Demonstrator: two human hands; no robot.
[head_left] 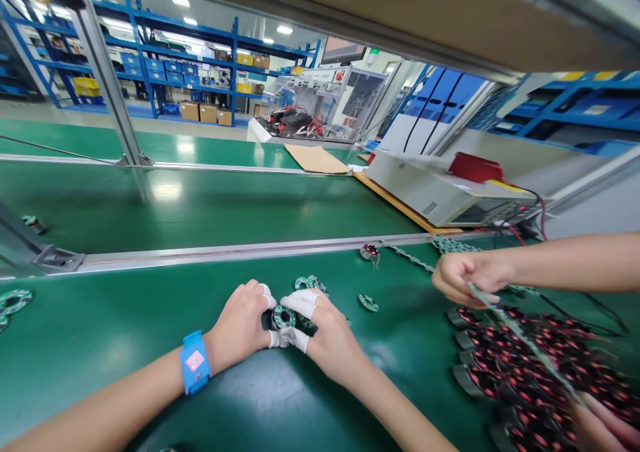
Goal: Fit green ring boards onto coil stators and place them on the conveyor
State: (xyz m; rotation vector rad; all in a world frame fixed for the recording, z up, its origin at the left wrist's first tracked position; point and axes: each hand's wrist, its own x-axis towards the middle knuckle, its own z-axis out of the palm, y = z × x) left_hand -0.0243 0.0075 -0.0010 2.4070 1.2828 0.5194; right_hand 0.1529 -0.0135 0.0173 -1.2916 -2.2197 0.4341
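At the middle of the green bench, my left hand (243,319) and my right hand (327,335) meet around a small ring-shaped circuit board (285,317). A dark part shows beneath the board, perhaps a motor stator, mostly hidden by the fingers. Both hands are closed, thumbs and fingertips pressing in from either side. White finger cots cover several fingertips. A blue wrist strap (195,363) circles my left wrist. Just beyond my right hand lie more ring boards (311,283), and a single ring board (369,303) is farther right.
Another person's hand (467,279) stretches a strip of circuit boards (525,339) above several copper-wound stators (530,365) at right. A lone stator (370,253) lies near the metal rail (250,255). Ring boards (15,302) are at far left; a grey instrument box (425,185) stands behind.
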